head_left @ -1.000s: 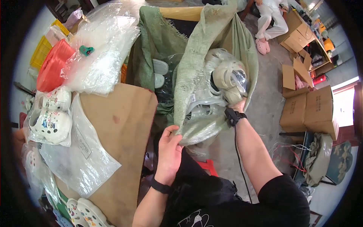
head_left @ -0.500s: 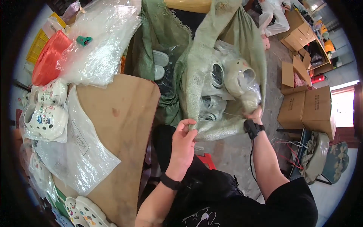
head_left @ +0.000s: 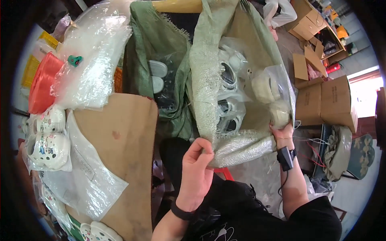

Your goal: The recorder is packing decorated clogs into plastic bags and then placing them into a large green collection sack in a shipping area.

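A green woven sack (head_left: pixel 204 80) gapes in front of me. My left hand (head_left: pixel 197 170) pinches its near rim between thumb and fingers. Inside lie several pairs of white and dark shoes (head_left: pixel 229 76) in clear plastic. At the sack's right side, my right hand (head_left: pixel 284 133) reaches over the rim and grips the near end of a bagged pair of cream clogs (head_left: pixel 265 89); its fingertips are partly hidden. Left of this sack, a second green sack (head_left: pixel 140 44) holds grey slides (head_left: pixel 158 69) and dark plastic-wrapped items.
On the left, a brown board (head_left: pixel 132 140) bears clear plastic bags (head_left: pixel 96 60), red twine (head_left: pixel 45 82) and bagged white clogs (head_left: pixel 49 150). Cardboard boxes (head_left: pixel 335 100) and a chair (head_left: pixel 360 156) stand right. Another person's light-clad legs (head_left: pixel 279 14) show at the far right.
My right hand and the bagged cream clogs have shifted right and nearer. My left hand has drawn the sack's rim toward me, and its mouth gapes wider.
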Demonstrator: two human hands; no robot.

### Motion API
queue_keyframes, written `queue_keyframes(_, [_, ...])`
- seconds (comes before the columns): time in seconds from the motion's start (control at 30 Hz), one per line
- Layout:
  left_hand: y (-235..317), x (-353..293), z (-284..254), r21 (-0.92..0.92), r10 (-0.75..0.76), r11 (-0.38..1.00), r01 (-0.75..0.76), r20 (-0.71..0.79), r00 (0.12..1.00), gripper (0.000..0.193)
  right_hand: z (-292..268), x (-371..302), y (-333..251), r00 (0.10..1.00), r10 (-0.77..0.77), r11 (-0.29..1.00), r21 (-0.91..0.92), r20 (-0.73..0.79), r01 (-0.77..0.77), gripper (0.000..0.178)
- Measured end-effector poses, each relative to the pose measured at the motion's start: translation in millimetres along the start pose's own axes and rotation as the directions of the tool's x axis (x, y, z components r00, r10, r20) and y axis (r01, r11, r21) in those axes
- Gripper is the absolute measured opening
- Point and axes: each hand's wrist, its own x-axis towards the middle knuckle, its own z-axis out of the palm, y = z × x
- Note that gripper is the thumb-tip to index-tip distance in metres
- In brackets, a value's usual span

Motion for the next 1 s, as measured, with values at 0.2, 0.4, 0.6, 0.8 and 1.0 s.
queue_keyframes(0.2, [3,10,-12,0.049,0.019,0.999,-0.019,-0.004,1.000,0.010,4,41,29,0.964,0.228,0.956,0.156,0.134,-0.248,0.050])
queue_keyframes(0.4, [3,5,-15,0.076,0.019,0.997,-0.016,-0.046,0.999,0.010,11,77,90,0.762,0.583,0.732,0.225,0.281,-0.643,0.055])
queue_keyframes(0.6, [16,0,-10,0.128,0.088,0.989,-0.077,-0.081,0.993,0.010,30,100,107,0.852,0.520,0.846,0.178,-0.066,-0.503,0.056])
queue_keyframes(0.8, [-5,16,-11,0.110,0.069,0.992,-0.066,-0.024,0.997,0.013,35,136,109,0.978,0.184,0.961,-0.191,-0.102,-0.201,0.058])
queue_keyframes(1.0, [19,11,-35,0.278,0.201,0.948,-0.154,-0.151,0.968,0.011,4,160,126,0.993,-0.058,0.830,-0.549,0.100,0.104,0.061])
